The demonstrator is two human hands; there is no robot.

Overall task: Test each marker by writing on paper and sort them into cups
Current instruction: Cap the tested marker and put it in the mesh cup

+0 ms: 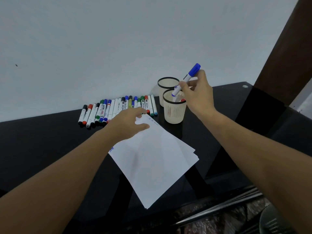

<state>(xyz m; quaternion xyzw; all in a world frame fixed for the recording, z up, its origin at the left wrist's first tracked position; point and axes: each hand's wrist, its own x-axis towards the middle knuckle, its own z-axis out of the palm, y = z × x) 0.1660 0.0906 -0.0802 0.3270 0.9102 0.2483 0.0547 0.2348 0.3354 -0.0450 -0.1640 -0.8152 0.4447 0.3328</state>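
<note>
A row of markers (118, 109) lies side by side along the back of the dark worktop (42, 141), left of the near cup (174, 109), caps in black, red, green and blue, apparently waiting their turn. Their barrel print is too small to read. The left hand (130, 123), left of the near cup, rests with relaxed, spread fingers on the paper (152, 159), likely steadying the sheets; faint blue test strokes near the top corner are illegible. Above the near cup, the right hand (196, 92) pinches a blue-capped marker (185, 79), cap up, its lower end dipping past the rim, seemingly to drop it among those already sorted. The far cup (164, 85) stands touching or just behind the near cup, contents hidden.
</note>
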